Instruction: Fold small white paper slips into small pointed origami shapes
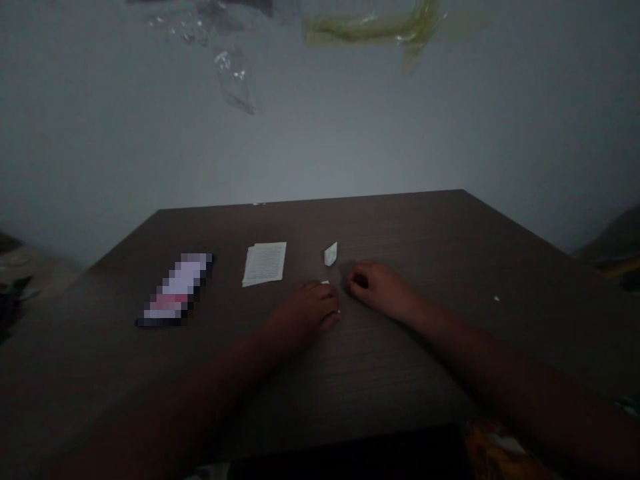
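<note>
My left hand [311, 308] rests on the table with its fingers bent down over a small piece of white paper [325, 283]. Only slivers of that paper show at the fingers; the rest is hidden under the hand. Just to the right, my right hand [376, 283] lies on its side, fingers curled towards the thumb around a dark hollow in which nothing shows. Beyond both hands stands a small folded piece of white paper [331, 254], apart from them. A stack of printed paper sheets [265, 263] lies to the left of it.
A phone [177, 290] with a blurred-out screen lies at the left of the dark wooden table [400, 227]. One tiny white scrap [497, 299] is off to the right. Behind the table rises a pale wall [325, 133] with strips of tape [360, 30].
</note>
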Motion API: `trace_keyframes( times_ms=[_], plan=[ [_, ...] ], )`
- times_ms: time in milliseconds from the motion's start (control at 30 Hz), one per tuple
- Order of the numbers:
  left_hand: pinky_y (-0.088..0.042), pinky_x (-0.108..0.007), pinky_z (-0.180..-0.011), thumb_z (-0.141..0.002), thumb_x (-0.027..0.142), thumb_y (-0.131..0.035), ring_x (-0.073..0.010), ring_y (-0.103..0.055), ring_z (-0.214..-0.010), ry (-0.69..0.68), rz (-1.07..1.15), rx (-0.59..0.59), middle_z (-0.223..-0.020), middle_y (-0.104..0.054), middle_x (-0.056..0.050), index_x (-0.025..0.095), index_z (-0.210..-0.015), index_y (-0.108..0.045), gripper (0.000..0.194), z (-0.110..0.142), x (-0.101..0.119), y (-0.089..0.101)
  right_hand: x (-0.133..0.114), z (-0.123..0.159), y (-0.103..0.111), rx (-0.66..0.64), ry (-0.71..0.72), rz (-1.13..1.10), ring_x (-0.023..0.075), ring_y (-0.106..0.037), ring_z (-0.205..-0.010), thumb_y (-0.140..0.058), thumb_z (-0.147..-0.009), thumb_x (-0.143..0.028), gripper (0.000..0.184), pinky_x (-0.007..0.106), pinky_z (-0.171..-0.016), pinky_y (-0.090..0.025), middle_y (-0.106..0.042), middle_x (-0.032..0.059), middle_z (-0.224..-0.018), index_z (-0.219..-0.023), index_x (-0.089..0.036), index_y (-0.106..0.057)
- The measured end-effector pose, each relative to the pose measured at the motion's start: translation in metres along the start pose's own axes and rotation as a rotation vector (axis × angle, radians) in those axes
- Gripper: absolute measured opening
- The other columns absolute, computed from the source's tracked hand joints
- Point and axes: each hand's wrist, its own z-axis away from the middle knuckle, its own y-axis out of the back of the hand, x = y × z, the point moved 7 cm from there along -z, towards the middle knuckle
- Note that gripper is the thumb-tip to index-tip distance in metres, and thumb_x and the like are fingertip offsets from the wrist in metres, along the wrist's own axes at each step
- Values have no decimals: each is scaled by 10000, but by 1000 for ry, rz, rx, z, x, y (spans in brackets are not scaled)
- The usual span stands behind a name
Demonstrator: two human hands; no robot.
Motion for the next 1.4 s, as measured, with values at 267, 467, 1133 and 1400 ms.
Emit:
trace_keyframes(
  times_ms=[267, 467, 1133, 1400],
  plan=[
    [-604, -413, -1173, -1066, 116, -677, -231, -752, -1319, -101, 279, 8, -1432, -766, -84, 231, -1263, -735, 236, 6, -13, 0, -3, 1, -7, 21, 187, -22, 313, -681, -1316, -714, -965, -112, 312, 504, -1160, -503, -782, 129, -1307, -1247, -222, -791],
    [-598, -400, -1175, -1059, 117, -677, -238, -760, -1295, -138, 370, -15, -1404, -772, -84, 232, -1250, -752, 236, 5, -15, 4, -8, 3, -13, -42, 224, 7, 310, -657, -1334, -698, -976, -118, 298, 524, -1215, -463, -761, 120, -1344, -1232, -228, -803],
    [-522, -561, -1265, -962, 241, -847, -338, -632, -1490, 64, 199, 71, -1549, -698, -135, 257, -1499, -660, 569, 9, -29, 4, -5, 2, -7, -32, 42, -132, 232, -714, -984, -761, -926, -129, 161, 352, -876, -527, -777, 56, -1078, -1043, -235, -734],
    [-521, -566, -1251, -965, 189, -808, -326, -614, -1490, 65, 177, 86, -1551, -676, -131, 236, -1447, -677, 502, 11, -25, 3, 1, 2, -5, -32, -62, -259, 214, -745, -903, -743, -939, -117, 148, 340, -826, -556, -822, 34, -991, -1022, -239, -762]
  ],
)
